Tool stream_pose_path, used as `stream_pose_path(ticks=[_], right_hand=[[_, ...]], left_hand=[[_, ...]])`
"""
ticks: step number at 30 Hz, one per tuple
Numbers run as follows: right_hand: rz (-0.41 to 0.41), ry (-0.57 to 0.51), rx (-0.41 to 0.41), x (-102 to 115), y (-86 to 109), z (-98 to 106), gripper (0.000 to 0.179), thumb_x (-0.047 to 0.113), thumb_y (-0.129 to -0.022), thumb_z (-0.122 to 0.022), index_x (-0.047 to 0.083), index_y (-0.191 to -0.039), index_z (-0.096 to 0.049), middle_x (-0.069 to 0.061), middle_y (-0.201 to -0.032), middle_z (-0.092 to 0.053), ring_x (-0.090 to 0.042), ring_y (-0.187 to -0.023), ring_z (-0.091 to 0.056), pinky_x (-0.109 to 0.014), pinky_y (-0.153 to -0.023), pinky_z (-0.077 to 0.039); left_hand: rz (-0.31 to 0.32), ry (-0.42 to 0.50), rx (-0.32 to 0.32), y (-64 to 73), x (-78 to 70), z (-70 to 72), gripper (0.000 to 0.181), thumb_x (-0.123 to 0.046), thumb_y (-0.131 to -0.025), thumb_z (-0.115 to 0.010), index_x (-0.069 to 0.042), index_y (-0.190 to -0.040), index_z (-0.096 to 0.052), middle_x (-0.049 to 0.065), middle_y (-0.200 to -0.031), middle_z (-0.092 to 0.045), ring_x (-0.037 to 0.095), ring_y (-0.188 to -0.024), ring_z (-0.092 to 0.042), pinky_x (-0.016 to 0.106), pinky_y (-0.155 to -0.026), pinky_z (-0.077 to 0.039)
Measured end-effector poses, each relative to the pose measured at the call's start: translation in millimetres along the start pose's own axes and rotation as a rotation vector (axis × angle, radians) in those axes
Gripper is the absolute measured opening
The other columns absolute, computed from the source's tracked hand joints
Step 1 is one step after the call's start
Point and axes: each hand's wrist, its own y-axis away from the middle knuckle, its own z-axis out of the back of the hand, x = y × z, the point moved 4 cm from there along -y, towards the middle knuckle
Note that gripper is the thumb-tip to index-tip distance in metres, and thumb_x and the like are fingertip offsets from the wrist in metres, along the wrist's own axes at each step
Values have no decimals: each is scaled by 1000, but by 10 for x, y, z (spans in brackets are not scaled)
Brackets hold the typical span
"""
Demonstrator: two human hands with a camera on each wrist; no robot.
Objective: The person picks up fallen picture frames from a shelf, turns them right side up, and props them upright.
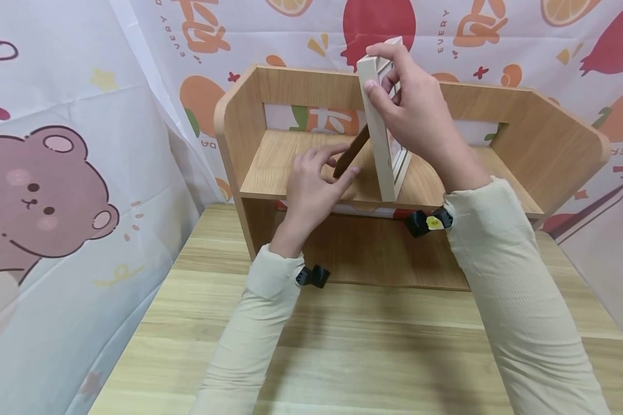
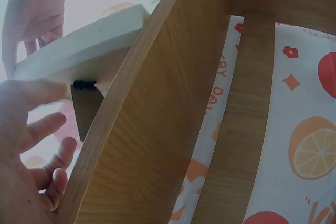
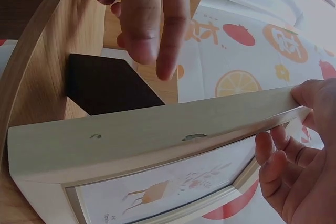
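A cream picture frame (image 1: 377,127) stands upright, its lower edge near the front of a wooden desk shelf (image 1: 275,167). My right hand (image 1: 420,104) holds the frame by its top, thumb on the side edge and fingers over the top and front. Behind the frame a dark support leg (image 1: 350,154) is swung out toward the left. Around that leg my left hand (image 1: 311,181) has its fingers spread; in the right wrist view the left fingers (image 3: 142,24) hover beside the leg (image 3: 110,82). Part of a drawing (image 3: 173,187) shows behind the frame's front.
The shelf unit has raised side panels, a back rail (image 1: 306,86) and a lower compartment (image 1: 384,248). It stands on a light wood-grain table (image 1: 342,346). Fruit-printed cloth (image 1: 321,29) hangs behind, and a bear-printed cloth (image 1: 41,190) hangs at left.
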Motion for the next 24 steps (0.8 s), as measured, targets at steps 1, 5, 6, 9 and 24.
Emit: stream_pose_path(ticks=[1,5,6,9,24], right_hand=[[0,2,-2,4,-4,1,45,32,-99,-49,24,-143,-42,4,-89,-44,-16,-68,-43,-22,-65,-37],[-11,14,-3,12,-14,0,45,33,-99,-49,25,-143,-41,4,-90,-45,-15,-69,-43,-22,-66,-38],[-15,17,-2,14,-15,-2,46,33,-99,-48,25,-143,-40,3,-90,-45,-16,-70,-43,-23,-66,-38],[-28,25,4,18,-18,-8,47,34,-99,-49,26,-144,-39,3,-92,-45,-16,-72,-44,-23,-68,-39],[-11,56,4,61,-34,-22,46,34,-99,-48,22,-142,-40,2,-91,-47,-16,-68,-44,-23,-64,-37]], left_hand=[[-36,0,-9,10,-23,-9,41,-34,-84,-74,-17,-120,-68,9,-97,-64,25,-97,-53,38,-82,-41],[-152,-17,-21,41,-111,-66,45,-37,-79,-79,-14,-116,-69,9,-92,-65,24,-93,-55,39,-86,-40],[-166,-31,-21,46,-126,-84,46,-38,-78,-79,-14,-116,-70,8,-91,-64,23,-92,-56,39,-86,-40],[-172,-78,-15,59,-150,-130,49,-44,-74,-81,-18,-115,-70,4,-91,-64,20,-90,-55,39,-83,-39],[-156,-116,-26,80,-206,-175,55,-48,-69,-83,-18,-113,-67,1,-89,-64,17,-89,-54,38,-78,-38]])
